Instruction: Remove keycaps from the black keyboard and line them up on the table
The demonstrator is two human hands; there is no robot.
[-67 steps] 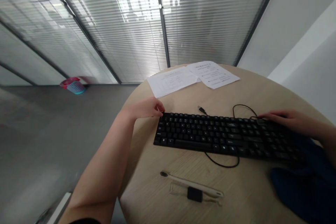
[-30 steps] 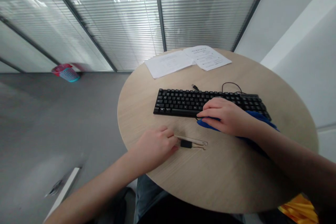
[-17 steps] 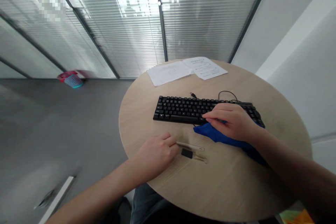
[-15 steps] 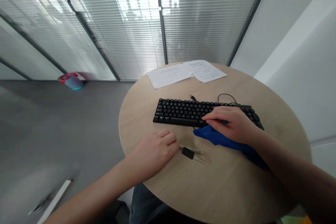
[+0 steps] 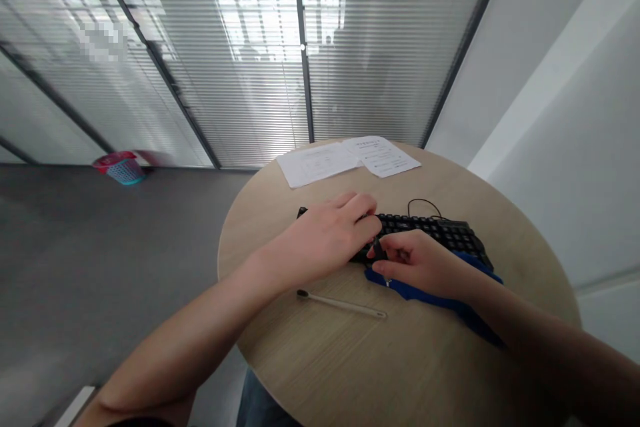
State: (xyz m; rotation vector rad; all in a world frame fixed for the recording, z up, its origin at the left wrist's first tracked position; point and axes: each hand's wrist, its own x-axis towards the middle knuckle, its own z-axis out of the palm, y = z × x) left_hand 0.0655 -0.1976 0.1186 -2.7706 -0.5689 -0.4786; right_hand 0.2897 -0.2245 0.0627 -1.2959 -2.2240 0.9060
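A black keycap puller point(image 5: 379, 251), with a bit of thin metal at its lower end, is between my two hands. My right hand point(image 5: 420, 260) is closed, pinching it between thumb and fingers. The curled fingertips of my left hand point(image 5: 337, 230) meet its upper end, though the contact is partly hidden. Both hands are over the black keyboard point(image 5: 425, 227), whose left part my left hand covers. Under my right hand and forearm lies a blue cloth point(image 5: 415, 292). A pale toothbrush point(image 5: 345, 304) with dark bristles rests on the table nearer to me.
The round wooden table point(image 5: 320, 353) stands beside a glass wall with blinds point(image 5: 250, 93). White papers point(image 5: 320, 163) lie at its far edge. A black cable point(image 5: 423, 201) loops behind the keyboard. A red and blue basket point(image 5: 123, 168) stands on the floor at the left.
The keycap puller has left the table beside the toothbrush and is now up between my hands. My left hand moved up and right onto the keyboard; the toothbrush now shows whole.
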